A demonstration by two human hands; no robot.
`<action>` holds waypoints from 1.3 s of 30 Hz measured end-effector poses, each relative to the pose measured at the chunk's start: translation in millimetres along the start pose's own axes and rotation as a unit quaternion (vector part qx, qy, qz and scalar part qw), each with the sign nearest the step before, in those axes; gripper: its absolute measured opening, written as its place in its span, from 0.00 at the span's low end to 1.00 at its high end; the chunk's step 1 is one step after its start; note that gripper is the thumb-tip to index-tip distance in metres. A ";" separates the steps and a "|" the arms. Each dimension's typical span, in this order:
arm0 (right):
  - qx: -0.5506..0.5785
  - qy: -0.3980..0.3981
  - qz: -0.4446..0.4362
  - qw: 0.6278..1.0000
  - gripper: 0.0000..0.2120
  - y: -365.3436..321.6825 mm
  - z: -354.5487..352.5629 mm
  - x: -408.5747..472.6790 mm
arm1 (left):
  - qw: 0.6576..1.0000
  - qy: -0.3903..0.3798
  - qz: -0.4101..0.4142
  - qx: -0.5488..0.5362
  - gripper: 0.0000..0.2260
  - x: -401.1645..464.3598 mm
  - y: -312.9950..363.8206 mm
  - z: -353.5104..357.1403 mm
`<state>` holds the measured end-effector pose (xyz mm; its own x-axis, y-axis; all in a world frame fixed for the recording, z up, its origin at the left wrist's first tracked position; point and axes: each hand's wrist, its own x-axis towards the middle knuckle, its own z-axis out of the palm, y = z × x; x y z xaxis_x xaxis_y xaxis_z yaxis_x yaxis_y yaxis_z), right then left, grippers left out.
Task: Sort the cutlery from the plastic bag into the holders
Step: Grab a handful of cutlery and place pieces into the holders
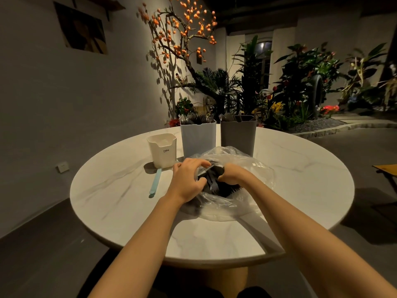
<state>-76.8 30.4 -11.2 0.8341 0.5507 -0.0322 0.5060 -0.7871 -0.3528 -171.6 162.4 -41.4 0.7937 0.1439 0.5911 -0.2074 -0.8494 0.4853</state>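
Both hands, left hand (189,175) and right hand (231,174), grip dark cutlery (211,183) in the plastic bag (247,166) mid-table, where tangled forks could drag neighbours out and scatter them.

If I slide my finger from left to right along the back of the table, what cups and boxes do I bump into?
Small cream holder → tall light blue-grey holder, full of cutlery → tall dark grey holder, also holding cutlery. The plastic bag lies in front of the two tall ones, so it is left out.
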 end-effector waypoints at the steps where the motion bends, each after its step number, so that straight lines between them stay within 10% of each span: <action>1: 0.005 -0.003 0.003 1.000 0.15 0.4 -0.2 -0.1 | 1.000 0.008 0.001 -0.001 0.19 -0.3 0.9 0.1; 20: -0.036 0.005 0.041 0.999 0.06 7.5 -12.2 -10.0 | 0.999 -0.022 0.010 0.034 0.18 -2.8 7.1 3.5; 39: 0.003 -0.013 0.036 0.999 0.20 21.5 -22.7 -23.9 | 0.996 -0.045 0.021 0.075 0.16 -6.1 16.5 7.1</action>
<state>-80.9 -6.0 3.2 0.8624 0.4995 -0.0823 0.4433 -0.8237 -0.3536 -175.9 143.9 -41.6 0.8357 0.0660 0.5452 -0.1591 -0.9211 0.3554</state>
